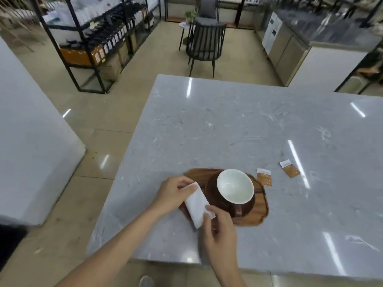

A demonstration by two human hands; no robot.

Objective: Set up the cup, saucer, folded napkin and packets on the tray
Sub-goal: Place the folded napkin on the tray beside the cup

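A wooden tray [261, 214] lies near the front of the grey marble table. On it sits a dark brown saucer [213, 189] with a cup [235, 186], white inside and brown outside, its handle toward me. My left hand [175, 193] and my right hand [218, 226] both hold a folded white napkin [196, 206] over the tray's left end. Two brown-and-white packets lie on the table to the right of the tray, one [264, 177] near it and one [289, 168] farther off.
The marble table [248, 125] stretches far and to the right. Beyond its far edge stands a dark chair [205, 44]. Black metal shelving [93, 44] is at the back left, a steel counter [294, 44] at the back right.
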